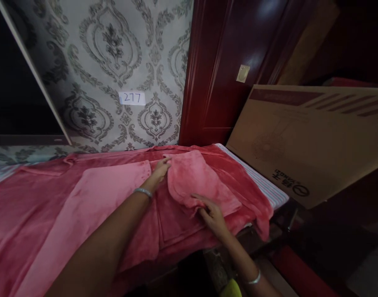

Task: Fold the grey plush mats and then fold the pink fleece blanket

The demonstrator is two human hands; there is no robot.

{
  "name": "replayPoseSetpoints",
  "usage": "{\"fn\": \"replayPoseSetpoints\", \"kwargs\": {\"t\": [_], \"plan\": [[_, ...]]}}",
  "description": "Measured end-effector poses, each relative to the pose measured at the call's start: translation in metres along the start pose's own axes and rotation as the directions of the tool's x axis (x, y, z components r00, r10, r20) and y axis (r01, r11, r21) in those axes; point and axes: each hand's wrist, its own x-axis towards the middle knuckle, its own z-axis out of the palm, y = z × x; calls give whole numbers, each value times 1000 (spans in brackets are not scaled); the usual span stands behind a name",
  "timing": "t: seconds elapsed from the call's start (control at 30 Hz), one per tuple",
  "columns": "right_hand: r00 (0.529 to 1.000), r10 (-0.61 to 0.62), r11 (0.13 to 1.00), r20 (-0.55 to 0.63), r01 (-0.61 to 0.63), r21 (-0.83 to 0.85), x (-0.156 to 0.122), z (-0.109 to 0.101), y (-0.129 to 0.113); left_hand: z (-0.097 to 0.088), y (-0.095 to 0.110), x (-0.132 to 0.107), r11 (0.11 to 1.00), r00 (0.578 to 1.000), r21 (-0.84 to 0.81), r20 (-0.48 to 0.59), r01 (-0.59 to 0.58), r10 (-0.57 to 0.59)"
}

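A pink fleece garment is spread over a long, narrow surface, with its right-hand part folded over on itself in a lighter flap. My left hand grips the far left edge of that flap, fingers closed on the fabric. Nearer to me, my right hand pinches the flap's lower corner, where the cloth bunches between thumb and fingers. To the left lies another lighter pink panel, flat on darker red-pink cloth. Whether these are all one piece I cannot tell. Each wrist wears a bangle.
Striped bedding shows beneath the cloth at the right. A large cardboard box leans there. Behind stand a patterned wall with a card reading 277 and a dark red door. A black screen is at the left.
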Motion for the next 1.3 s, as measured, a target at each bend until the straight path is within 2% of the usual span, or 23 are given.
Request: {"fn": "replayPoseSetpoints", "kwargs": {"t": [0.1, 0.2, 0.3, 0.43, 0.5, 0.6, 0.63, 0.7, 0.77, 0.8, 0.9, 0.97, 1.13, 1.3], "plan": [[987, -128, 978, 96, 142, -154, -10, 16, 1, -6, -6, 4, 996, 992, 56, -101, -66, 71], [964, -147, 948, 220, 201, -249, -23, 29, 8, -24, -17, -3, 993, 994, 111, -100, -43, 54], [969, -128, 945, 212, 184, -269, -30, 37, 11, -36, -24, -12, 989, 997, 145, -59, -36, 45], [985, -42, 969, 169, 81, -234, -26, 42, 1, -35, -25, -17, 986, 998, 154, 0, -61, 62], [989, -13, 989, 148, 35, -146, -21, 41, -5, -34, -25, -18, 987, 997, 145, 40, -73, 68], [996, 85, 988, 40, -90, 128, -18, 37, -6, -36, -26, -17, 987, 995, 137, 71, -78, 69], [986, 168, 960, -9, -161, 229, -18, 35, -4, -37, -26, -16, 988, 995, 135, 66, -81, 73], [934, 348, 881, -74, -299, 366, -20, 32, 0, -37, -28, -14, 987, 995, 125, 45, -99, 94], [908, 410, 854, -90, -348, 387, -23, 32, 2, -36, -30, -11, 987, 994, 120, 20, -111, 109], [923, 376, 875, -82, -325, 358, -24, 33, 2, -36, -30, -10, 986, 994, 123, 13, -111, 110], [989, 145, 970, -14, -139, 199, -24, 37, -3, -34, -32, -8, 982, 994, 154, 5, -106, 107], [999, 37, 993, -6, -36, 112, -23, 38, -6, -33, -32, -8, 974, 991, 187, -16, -124, 129], [987, 27, 998, -158, -18, 57, -26, 31, -6, -33, -34, -3, 941, 970, 297, -125, -165, 210], [996, -85, 991, 3, 85, -106, -32, 36, -3, -34, -36, 2, 933, 968, 351, -192, -86, 162]]}}
